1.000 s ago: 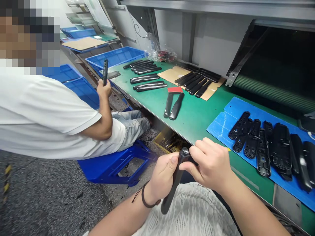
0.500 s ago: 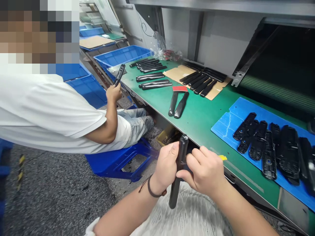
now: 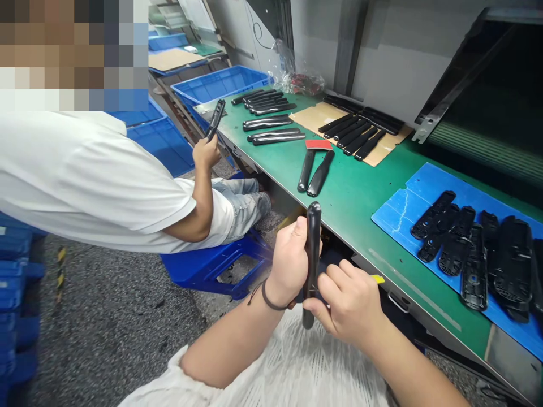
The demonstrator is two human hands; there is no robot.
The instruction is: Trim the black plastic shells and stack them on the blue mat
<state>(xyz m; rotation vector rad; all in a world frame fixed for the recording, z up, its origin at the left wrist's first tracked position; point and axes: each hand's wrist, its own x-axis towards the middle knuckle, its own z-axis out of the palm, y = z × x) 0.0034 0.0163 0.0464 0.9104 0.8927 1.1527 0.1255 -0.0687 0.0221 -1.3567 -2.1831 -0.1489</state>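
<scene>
My left hand (image 3: 291,263) grips a long, glossy black moulded plastic part (image 3: 313,265), held nearly upright in front of my chest. My right hand (image 3: 350,302) pinches the same part below the left hand, with its fingers on the lower half. A dark cord circles my left wrist. Both hands are just off the front edge of the green workbench (image 3: 360,209). On the bench, the nearest things are a blue mat (image 3: 394,212) of black plastic housings (image 3: 475,265) and two black strips (image 3: 314,172) beside a red tag (image 3: 319,144).
A sheet of cardboard (image 3: 314,118) holds black strips at the bench's back. A seated co-worker's hand (image 3: 206,152) raises a similar black part (image 3: 215,120) at the left. A blue stool (image 3: 212,268) and blue crates (image 3: 220,82) stand beside the bench.
The black part has swung from a slant to nearly upright and risen in view. My right hand now sits lower along it, and the whole scene has shifted slightly as my head turned.
</scene>
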